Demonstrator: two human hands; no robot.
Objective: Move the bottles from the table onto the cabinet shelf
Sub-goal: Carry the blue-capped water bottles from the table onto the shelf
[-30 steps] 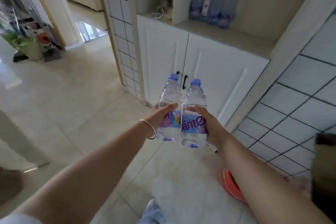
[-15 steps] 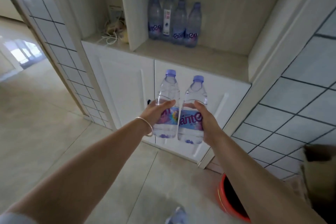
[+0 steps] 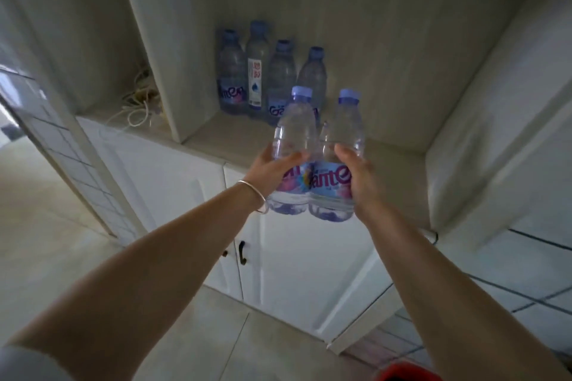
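Cords [image 3: 136,105] lie coiled in the narrow left compartment of the cabinet, so that bay is no place for bottles; your target is the wider bay to its right. Against its back wall stand four bottles [image 3: 269,77] in a tight upright row, pushed deep and to the left, which leaves the front and right of the cabinet shelf [image 3: 396,158] bare for the next pair.

Your left hand [image 3: 269,168] wraps the left bottle [image 3: 292,151] at its label band, thumb across the front, fingers curled round the far side. Your right hand [image 3: 360,178] holds the right bottle [image 3: 339,158] the same way, thumb on the near face. You carry the two pressed side by side, touching along their bodies, likely so they steady each other and can land as one block. Both stay roughly upright, caps leaning slightly away from you, and hang in the air just before the shelf's front edge, their bases near its level but not yet on it.

Gripping low at the labels keeps the bases free to meet the board. My guess is the set-down goes just in front of the standing row.
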